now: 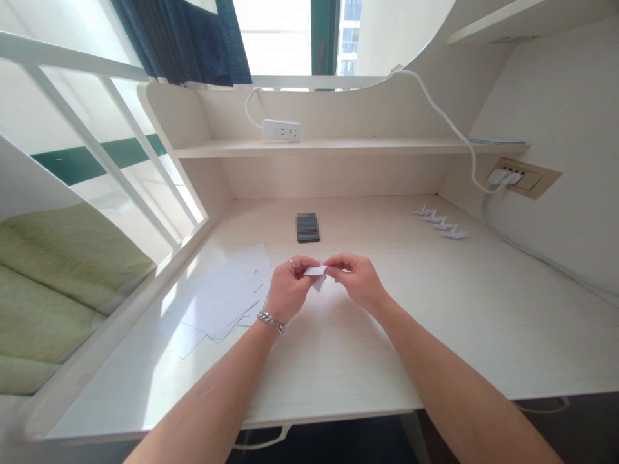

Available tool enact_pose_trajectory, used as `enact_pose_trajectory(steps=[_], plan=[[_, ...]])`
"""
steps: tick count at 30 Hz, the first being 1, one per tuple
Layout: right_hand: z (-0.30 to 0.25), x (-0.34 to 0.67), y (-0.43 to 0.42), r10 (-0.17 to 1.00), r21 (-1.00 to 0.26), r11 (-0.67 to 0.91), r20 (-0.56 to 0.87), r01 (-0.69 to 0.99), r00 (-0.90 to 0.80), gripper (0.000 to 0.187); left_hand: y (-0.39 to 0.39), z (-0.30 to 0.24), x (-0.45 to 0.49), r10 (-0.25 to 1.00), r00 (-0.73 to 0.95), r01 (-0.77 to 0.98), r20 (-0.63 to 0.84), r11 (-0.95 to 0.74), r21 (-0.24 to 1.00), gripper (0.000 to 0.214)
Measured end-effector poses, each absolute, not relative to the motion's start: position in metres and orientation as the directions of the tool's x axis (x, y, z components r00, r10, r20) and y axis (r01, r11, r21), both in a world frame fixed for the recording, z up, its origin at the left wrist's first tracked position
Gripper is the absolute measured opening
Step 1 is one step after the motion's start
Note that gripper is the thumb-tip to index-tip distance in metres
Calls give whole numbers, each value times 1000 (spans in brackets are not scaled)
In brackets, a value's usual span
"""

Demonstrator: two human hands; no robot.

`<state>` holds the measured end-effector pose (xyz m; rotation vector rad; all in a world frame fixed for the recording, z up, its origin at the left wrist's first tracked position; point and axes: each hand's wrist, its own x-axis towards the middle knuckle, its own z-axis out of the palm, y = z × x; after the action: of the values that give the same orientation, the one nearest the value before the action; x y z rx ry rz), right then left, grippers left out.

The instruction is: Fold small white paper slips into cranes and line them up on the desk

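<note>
A small piece of folded white paper (316,271) is held up between both hands over the middle of the desk. My left hand (289,288) pinches its left side; a ring and a chain bracelet are on this hand and wrist. On the paper's right edge, the thumb and fingertips of my right hand (356,278) are closed. One pointed flap hangs below the fingers. The exact folds are too small to make out. Loose white paper sheets (217,296) lie in an overlapping pile left of my left hand.
Beyond my hands lies a dark phone (308,227). Several folded paper cranes (442,223) stand in a row at the back right. A power strip (281,130) sits on the shelf (338,148); a white cable (449,122) runs to the wall socket (527,177).
</note>
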<state>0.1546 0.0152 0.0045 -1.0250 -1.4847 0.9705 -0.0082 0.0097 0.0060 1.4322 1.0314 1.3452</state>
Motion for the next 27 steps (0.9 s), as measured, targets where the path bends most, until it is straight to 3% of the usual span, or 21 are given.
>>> enact_pose_trajectory(steps=[8,13,16,27], plan=[[6,149,13,982,-984,168,162,64,-94,24,9,9,-7,986,73,30,152,-155,987,33],[10,149,12,992,-994,106,106,5,-68,28,5,13,-6,976,190,-298,108,-47,953,34],[11,151,12,993,-995,87,90,-43,-71,28,5,14,-5,972,227,-397,67,29,918,29],[7,150,14,989,-990,120,126,-72,-79,24,7,6,-7,957,272,-337,103,-5,941,28]])
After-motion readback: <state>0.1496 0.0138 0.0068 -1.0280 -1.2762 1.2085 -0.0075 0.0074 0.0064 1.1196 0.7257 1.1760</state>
